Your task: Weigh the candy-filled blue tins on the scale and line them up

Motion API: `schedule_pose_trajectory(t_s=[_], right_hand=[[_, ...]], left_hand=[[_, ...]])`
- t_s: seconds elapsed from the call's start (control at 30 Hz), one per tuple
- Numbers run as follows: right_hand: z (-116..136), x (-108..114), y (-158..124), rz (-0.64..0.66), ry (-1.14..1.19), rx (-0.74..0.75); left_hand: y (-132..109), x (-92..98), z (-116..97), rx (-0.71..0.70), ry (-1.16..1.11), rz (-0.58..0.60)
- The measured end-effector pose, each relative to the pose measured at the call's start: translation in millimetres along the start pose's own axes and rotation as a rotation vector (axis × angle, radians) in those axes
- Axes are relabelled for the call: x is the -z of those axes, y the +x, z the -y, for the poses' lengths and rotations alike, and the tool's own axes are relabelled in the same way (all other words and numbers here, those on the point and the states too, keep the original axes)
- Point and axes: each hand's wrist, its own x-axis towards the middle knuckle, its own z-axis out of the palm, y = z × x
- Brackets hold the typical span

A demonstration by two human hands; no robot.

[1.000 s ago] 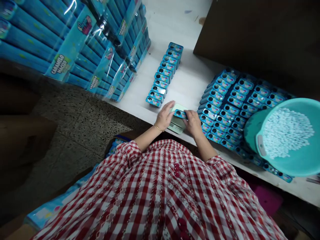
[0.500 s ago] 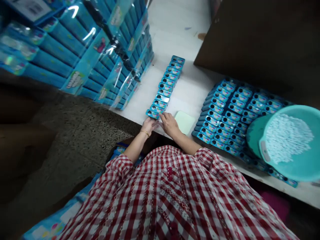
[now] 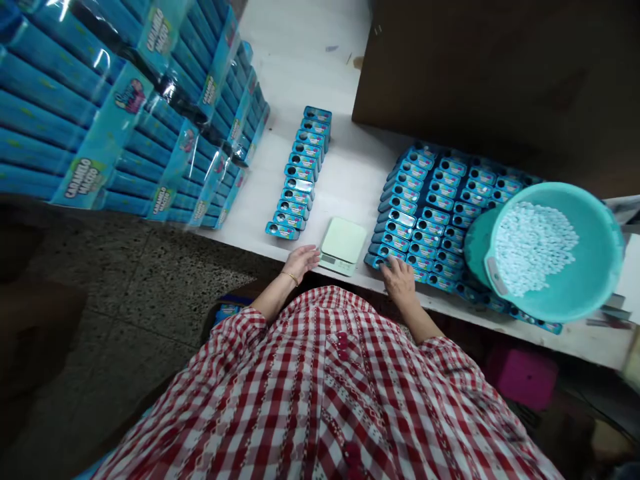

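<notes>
My left hand (image 3: 301, 263) is at the table's front edge, just left of a small pale-green kitchen scale (image 3: 344, 240). Its fingers are loosely stretched out and hold nothing. My right hand (image 3: 400, 281) lies at the front left corner of a block of small blue boxes (image 3: 423, 220). Its fingers close on the nearest small blue box (image 3: 376, 262), whose end has a round dark hole; the hand hides part of it. Left of the scale, a single row of the same boxes (image 3: 299, 183) runs away from me.
A turquoise tub (image 3: 600, 267) of pale blue-white pieces stands on the right, by the boxes. Plastic-wrapped stacks of blue packs (image 3: 120, 147) rise on the left. A large brown board (image 3: 490, 87) borders the back. A pink object (image 3: 529, 379) sits below the table edge.
Both hands have left the near end of the single row. My right hand has moved right to the block of boxes; my left is now beside the scale. The view has shifted right.
</notes>
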Motion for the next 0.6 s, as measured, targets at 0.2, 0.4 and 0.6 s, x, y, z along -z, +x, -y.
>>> schedule_pose_trajectory(t_s=[0.2,0.4,0.6], right_hand=[[26,45,31,-0.074,0.034,0.089],[53,44,106,0.033,0.113,0.223],[31,36,104,-0.044,0.331,0.1]], left_hand=[[-6,0.9,9,-0.017,0.007,-0.036],[-8,-0.4,16,-0.012,0.021,-0.033],[-5,8.0,4,-0.029,-0.026,-0.065]])
